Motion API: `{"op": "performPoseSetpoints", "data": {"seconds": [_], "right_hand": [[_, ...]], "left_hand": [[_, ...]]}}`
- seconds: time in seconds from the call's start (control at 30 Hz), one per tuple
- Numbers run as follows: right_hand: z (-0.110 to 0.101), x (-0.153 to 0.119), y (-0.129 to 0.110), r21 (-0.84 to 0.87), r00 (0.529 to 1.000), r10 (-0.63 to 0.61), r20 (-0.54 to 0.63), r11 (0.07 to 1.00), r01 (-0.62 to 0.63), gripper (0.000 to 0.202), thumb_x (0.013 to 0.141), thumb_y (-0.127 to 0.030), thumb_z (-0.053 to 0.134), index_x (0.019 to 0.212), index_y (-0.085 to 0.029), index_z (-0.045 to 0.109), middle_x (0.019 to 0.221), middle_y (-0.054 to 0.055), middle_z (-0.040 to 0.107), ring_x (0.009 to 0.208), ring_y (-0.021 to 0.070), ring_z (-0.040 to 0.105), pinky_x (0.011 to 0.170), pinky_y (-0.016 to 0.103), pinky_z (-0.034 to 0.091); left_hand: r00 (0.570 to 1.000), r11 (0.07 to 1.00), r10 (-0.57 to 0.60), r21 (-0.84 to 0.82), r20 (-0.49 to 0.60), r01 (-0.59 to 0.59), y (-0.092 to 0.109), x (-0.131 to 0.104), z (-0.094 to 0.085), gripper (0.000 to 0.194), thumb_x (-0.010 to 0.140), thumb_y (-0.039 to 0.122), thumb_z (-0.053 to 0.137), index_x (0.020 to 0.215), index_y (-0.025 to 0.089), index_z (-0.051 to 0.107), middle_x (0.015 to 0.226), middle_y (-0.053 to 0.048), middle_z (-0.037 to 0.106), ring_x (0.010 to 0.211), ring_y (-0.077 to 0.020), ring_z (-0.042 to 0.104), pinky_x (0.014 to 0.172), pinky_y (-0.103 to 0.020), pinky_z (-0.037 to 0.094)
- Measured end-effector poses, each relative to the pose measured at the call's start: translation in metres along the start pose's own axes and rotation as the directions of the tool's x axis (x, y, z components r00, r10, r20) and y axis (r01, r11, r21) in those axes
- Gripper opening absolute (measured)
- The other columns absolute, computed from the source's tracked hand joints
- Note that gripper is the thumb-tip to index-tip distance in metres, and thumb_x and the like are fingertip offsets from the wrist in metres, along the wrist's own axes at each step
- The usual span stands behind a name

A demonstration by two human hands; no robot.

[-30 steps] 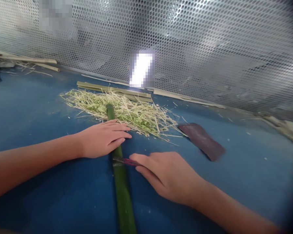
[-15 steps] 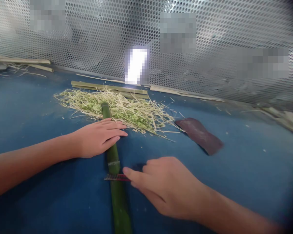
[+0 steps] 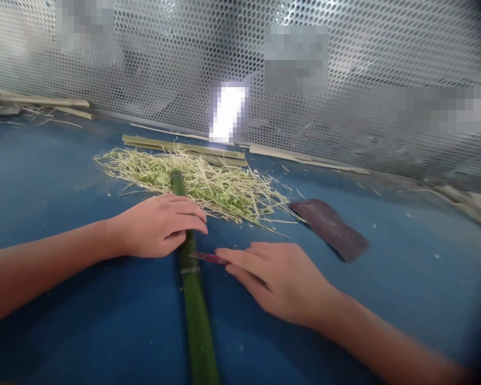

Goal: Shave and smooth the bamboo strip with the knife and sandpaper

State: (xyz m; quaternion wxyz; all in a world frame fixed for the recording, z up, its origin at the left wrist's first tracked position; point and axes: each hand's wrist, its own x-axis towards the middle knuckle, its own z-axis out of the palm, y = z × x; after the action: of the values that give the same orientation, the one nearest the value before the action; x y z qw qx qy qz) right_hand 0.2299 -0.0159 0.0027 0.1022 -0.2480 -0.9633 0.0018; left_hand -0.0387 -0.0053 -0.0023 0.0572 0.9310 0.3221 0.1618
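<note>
A green bamboo piece lies lengthwise on the blue table, its far end in a heap of pale and green shavings. My left hand rests over the bamboo, fingers curled round it. In my right hand, between thumb and fingers, is a small red-handled blade. Its tip is at the right edge of the bamboo, just beyond the pale node ring.
A dark red curved sheet lies right of the shavings. Split bamboo strips lie behind the heap. More strips are at the far left and far right. A perforated metal panel rises behind.
My right hand has moved away from me with the blade, from the near side of the node ring to its far side. My left fingers have curled more over the bamboo.
</note>
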Motion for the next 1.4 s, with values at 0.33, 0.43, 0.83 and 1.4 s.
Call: {"op": "performPoseSetpoints", "data": {"seconds": [0.33,0.43,0.83,1.4], "right_hand": [[0.003,-0.001,0.005,0.053,1.0,-0.008,-0.022,0.999,0.009,0.03,0.099,-0.026,0.043,0.119,-0.024,0.066,0.063,-0.001,0.064,0.056,0.0121,0.055,0.051,0.026,0.03],[0.002,0.0,0.001,0.095,1.0,0.021,-0.012,0.995,-0.019,0.03,0.1,-0.027,0.043,0.12,-0.023,0.065,0.065,-0.001,0.064,0.057,0.012,0.055,0.052,0.025,0.031],[0.01,0.01,-0.006,0.095,0.993,0.113,-0.039,0.989,-0.109,0.032,0.101,-0.032,0.04,0.123,-0.027,0.062,0.074,-0.001,0.069,0.062,0.013,0.059,0.054,0.025,0.034],[0.012,0.011,-0.007,0.131,0.989,0.147,-0.024,0.981,-0.142,0.032,0.1,-0.033,0.04,0.124,-0.027,0.062,0.083,0.001,0.073,0.068,0.0158,0.064,0.059,0.026,0.039]], "left_hand": [[0.995,0.995,0.095,-0.017,0.005,-0.095,0.0,-0.001,-0.003,0.025,0.077,0.008,0.049,0.088,0.022,0.066,0.098,-0.004,0.067,0.099,-0.0209,0.058,0.096,-0.036,0.042],[0.997,0.996,0.072,-0.043,-0.007,-0.073,0.002,0.0,-0.003,0.023,0.074,0.006,0.048,0.085,0.021,0.062,0.092,-0.004,0.064,0.093,-0.0196,0.056,0.093,-0.035,0.042],[0.999,0.986,0.033,-0.166,0.009,-0.031,-0.003,0.002,0.001,0.026,0.071,-0.001,0.046,0.082,0.02,0.056,0.08,-0.001,0.059,0.083,-0.0171,0.051,0.088,-0.032,0.041],[0.994,0.992,0.109,-0.055,-0.022,-0.11,-0.007,0.003,0.004,0.024,0.075,0.0,0.045,0.077,0.018,0.06,0.078,-0.003,0.059,0.082,-0.0182,0.051,0.08,-0.032,0.043]]}}
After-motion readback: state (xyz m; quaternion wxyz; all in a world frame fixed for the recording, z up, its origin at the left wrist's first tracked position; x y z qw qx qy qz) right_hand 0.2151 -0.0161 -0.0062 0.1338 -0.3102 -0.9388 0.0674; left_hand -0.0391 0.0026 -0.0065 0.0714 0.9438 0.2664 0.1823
